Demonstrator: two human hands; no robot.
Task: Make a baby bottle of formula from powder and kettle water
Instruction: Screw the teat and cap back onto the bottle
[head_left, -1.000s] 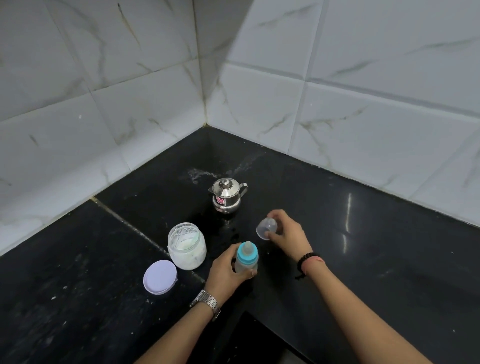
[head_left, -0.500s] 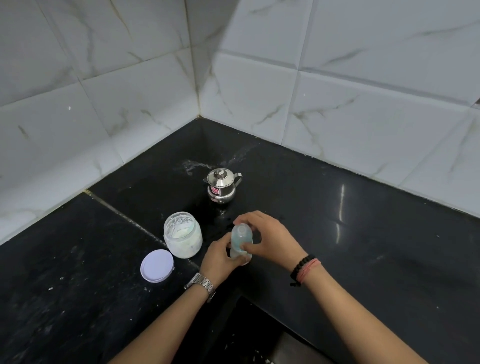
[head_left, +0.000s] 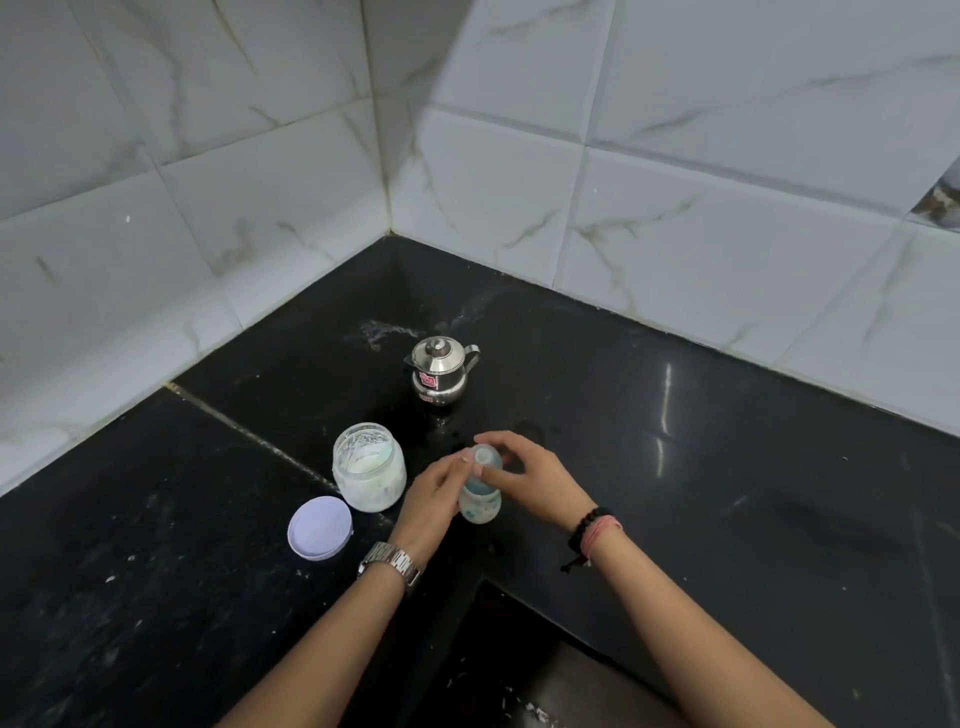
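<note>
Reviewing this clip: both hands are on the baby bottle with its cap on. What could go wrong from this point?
1. The powder jar stands open just beside the left hand, its lid lying off on the counter; an elbow or wrist could tip it or dirt could get in.
2. The right hand holds only the clear cap at the top of the baby bottle; if that grip alone lifts, the cap may pop off.
3. The kettle stands close behind, easy to knock.

1. Black stone desk (head_left: 727, 467), glossy, flecked with pale specks; a seam crosses it at 9 o'clock
2. White marbled wall tiles (head_left: 675, 130) meet in a corner at 12 o'clock
</note>
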